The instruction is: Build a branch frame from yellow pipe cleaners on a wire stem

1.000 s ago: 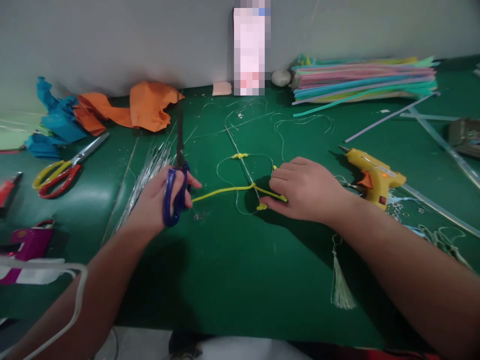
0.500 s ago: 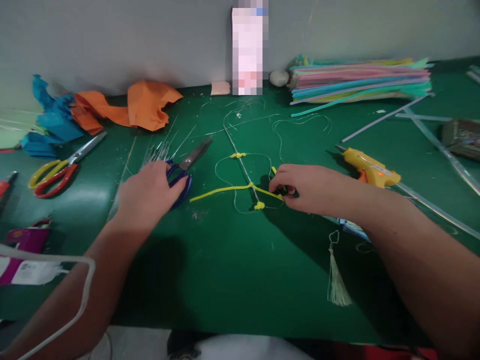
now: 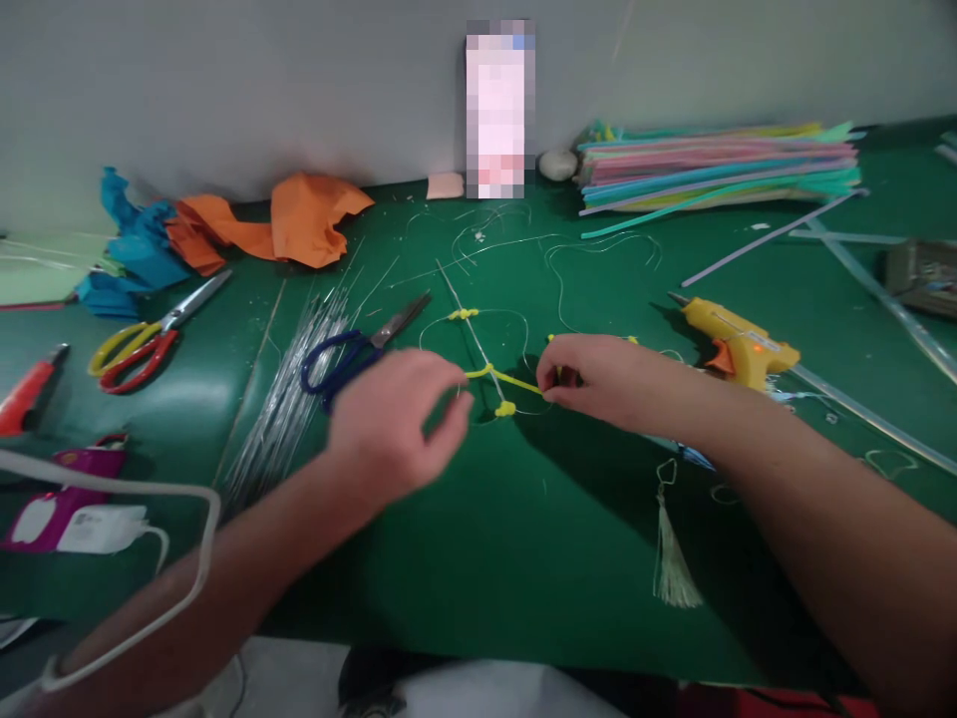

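Observation:
A thin silvery wire stem (image 3: pixel 477 344) lies on the table with yellow twists near both ends and a yellow pipe cleaner (image 3: pixel 515 379) crossing it. My right hand (image 3: pixel 590 379) pinches the right end of that pipe cleaner. Just over its left half hovers my left hand (image 3: pixel 400 419), slightly blurred, with a gap between thumb and fingers and nothing visible inside. It hides the pipe cleaner's left end. Blue-handled scissors (image 3: pixel 389 329) lie directly behind my left hand, their handles partly covered. Fine thread (image 3: pixel 515 314) loops around the stem.
A yellow glue gun (image 3: pixel 740 339) lies right, near a pale tassel (image 3: pixel 673 558). Bundled pipe cleaners (image 3: pixel 718 170) and a phone (image 3: pixel 497 110) are at the back. Left are clear wires (image 3: pixel 288 399), red-yellow scissors (image 3: pixel 142 354), orange paper (image 3: pixel 310 219) and a white cable (image 3: pixel 205 558).
My left hand has left the blue-handled scissors and moved right to the yellow pipe cleaner. The wire stem has shifted slightly left. My right hand stays at the pipe cleaner's right end.

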{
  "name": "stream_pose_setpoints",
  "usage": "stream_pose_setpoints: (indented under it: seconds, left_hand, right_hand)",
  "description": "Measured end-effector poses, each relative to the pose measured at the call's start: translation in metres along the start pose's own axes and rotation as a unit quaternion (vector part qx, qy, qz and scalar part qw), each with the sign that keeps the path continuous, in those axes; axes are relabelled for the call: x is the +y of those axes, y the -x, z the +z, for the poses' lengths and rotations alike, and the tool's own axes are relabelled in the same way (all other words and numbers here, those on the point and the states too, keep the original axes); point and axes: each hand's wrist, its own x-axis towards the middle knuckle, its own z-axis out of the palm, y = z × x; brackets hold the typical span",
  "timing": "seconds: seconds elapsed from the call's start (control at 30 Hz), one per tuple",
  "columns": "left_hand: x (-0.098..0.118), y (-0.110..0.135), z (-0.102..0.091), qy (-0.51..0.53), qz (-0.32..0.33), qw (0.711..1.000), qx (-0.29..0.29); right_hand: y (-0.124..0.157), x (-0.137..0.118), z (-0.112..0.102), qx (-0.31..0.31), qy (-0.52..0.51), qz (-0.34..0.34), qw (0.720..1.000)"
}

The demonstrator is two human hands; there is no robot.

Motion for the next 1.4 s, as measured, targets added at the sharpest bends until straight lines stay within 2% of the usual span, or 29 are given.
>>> stream_pose_setpoints:
  seconds: [0.03,0.07,0.1,0.13,0.17,0.2,0.23,0.27,0.33,0.4,0.5,0.6,0.77,0.9,1.0,1.2,1.4]
  left_hand:
    - [0.014,0.006,0.01,0.112,0.008,0.994,-0.01]
    - [0.027,0.012,0.02,0.224,-0.025,0.974,-0.037]
    - [0.039,0.017,0.03,0.332,-0.102,0.935,-0.068]
    - [0.048,0.021,0.039,0.429,-0.201,0.874,-0.108]
    - [0.055,0.024,0.047,0.511,-0.287,0.8,-0.132]
    - [0.06,0.024,0.054,0.568,-0.352,0.731,-0.138]
    - [0.062,0.022,0.06,0.605,-0.399,0.678,-0.121]
    - [0.063,0.018,0.065,0.623,-0.438,0.643,-0.08]
    - [0.06,0.006,0.072,0.644,-0.469,0.604,-0.008]
    - [0.056,-0.005,0.076,0.658,-0.453,0.599,0.045]
    - [0.051,-0.015,0.079,0.662,-0.436,0.604,0.083]
    - [0.05,-0.017,0.078,0.657,-0.433,0.612,0.081]
    - [0.043,-0.02,0.077,0.615,-0.424,0.657,0.099]
    - [0.036,-0.019,0.079,0.61,-0.402,0.676,0.094]
    - [0.034,-0.018,0.079,0.615,-0.395,0.676,0.094]
    - [0.034,-0.015,0.08,0.616,-0.392,0.676,0.102]
    - [0.034,-0.015,0.081,0.611,-0.385,0.683,0.105]
  right_hand:
    - [0.0,-0.002,0.0,0.012,-0.024,0.02,0.999]
    - [0.001,-0.004,0.0,0.024,-0.051,0.04,0.998]
    - [0.001,-0.006,0.0,0.032,-0.084,0.058,0.994]
    - [0.001,-0.008,0.0,0.038,-0.125,0.07,0.989]
    - [0.002,-0.01,0.0,0.041,-0.17,0.075,0.982]
    - [0.001,-0.012,0.001,0.043,-0.217,0.074,0.972]
    - [0.001,-0.013,0.002,0.044,-0.259,0.069,0.962]
    - [0.001,-0.014,0.003,0.046,-0.292,0.063,0.953]
    - [-0.001,-0.013,0.007,0.056,-0.326,0.056,0.942]
    - [-0.003,-0.012,0.011,0.073,-0.348,0.053,0.933]
    - [-0.003,-0.012,0.015,0.089,-0.394,0.048,0.914]
    - [-0.003,-0.015,0.015,0.09,-0.435,0.04,0.895]
    - [0.0,-0.025,0.012,0.075,-0.486,0.044,0.87]
    - [0.0,-0.027,0.014,0.057,-0.519,0.04,0.852]
    - [0.0,-0.024,0.016,0.05,-0.518,0.03,0.854]
    - [0.001,-0.019,0.016,0.079,-0.457,0.003,0.886]
    - [-0.002,-0.018,0.019,0.069,-0.478,0.012,0.875]
